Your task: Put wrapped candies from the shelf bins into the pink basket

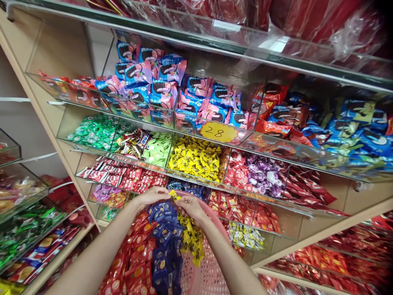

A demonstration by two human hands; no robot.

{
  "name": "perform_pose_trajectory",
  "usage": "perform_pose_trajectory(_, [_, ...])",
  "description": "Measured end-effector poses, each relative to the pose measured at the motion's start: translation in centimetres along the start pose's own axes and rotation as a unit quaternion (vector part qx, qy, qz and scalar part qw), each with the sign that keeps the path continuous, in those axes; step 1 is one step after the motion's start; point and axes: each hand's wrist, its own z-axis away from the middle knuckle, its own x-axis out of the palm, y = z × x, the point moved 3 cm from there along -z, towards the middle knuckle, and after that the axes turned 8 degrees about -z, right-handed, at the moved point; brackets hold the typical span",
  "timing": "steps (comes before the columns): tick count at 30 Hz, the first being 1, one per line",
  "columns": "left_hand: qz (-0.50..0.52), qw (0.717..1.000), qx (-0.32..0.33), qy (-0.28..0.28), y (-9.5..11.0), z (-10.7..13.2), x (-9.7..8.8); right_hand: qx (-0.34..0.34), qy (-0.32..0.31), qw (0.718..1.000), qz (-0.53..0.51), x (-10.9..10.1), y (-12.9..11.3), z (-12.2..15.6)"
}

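My left hand point(155, 196) and my right hand point(190, 205) meet above a pink perforated basket point(215, 256). Closed fingertips of both hands pinch a small yellow candy packet point(174, 195) between them. Below my hands, the basket holds red packets point(136, 250) on the left, dark blue packets point(166, 231) in the middle and yellow candies point(193, 237) on the right. The right part of the basket shows its bare pink holes. My forearms hide parts of the basket's sides.
Glass-fronted shelves hold yellow candies point(196, 157), green candies point(92, 133), purple candies point(265, 174) and blue-pink cookie packs point(166, 88). A yellow tag point(223, 132) reads 28. A glass shelf edge point(196, 35) crosses the top. More shelved sweets point(30, 229) stand at left.
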Motion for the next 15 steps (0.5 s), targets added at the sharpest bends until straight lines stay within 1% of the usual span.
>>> perform_pose_trajectory(6, [-0.018, 1.0, -0.002, 0.012, -0.7, -0.4, -0.1, -0.009, -0.004, 1.0, 0.022, 0.1, -0.3, 0.1])
perform_pose_trajectory(8, [-0.025, 1.0, -0.005, 0.002, -0.7, -0.4, -0.1, -0.016, -0.001, 0.999, 0.043, -0.3, -0.8, 0.0])
perform_pose_trajectory(10, [-0.029, 0.999, -0.005, -0.016, -0.6, -0.5, -0.2, -0.032, -0.001, 0.995, 0.092, -1.3, -1.5, -0.1])
perform_pose_trajectory(13, [-0.036, 0.999, -0.009, -0.027, -0.5, -0.5, -0.2, -0.064, -0.001, 0.978, 0.199, -3.4, -2.7, 0.5])
perform_pose_trajectory(15, [-0.052, 0.998, -0.01, -0.021, -0.5, -0.5, -0.3, -0.038, -0.007, 0.968, 0.247, -4.9, -3.0, 1.3])
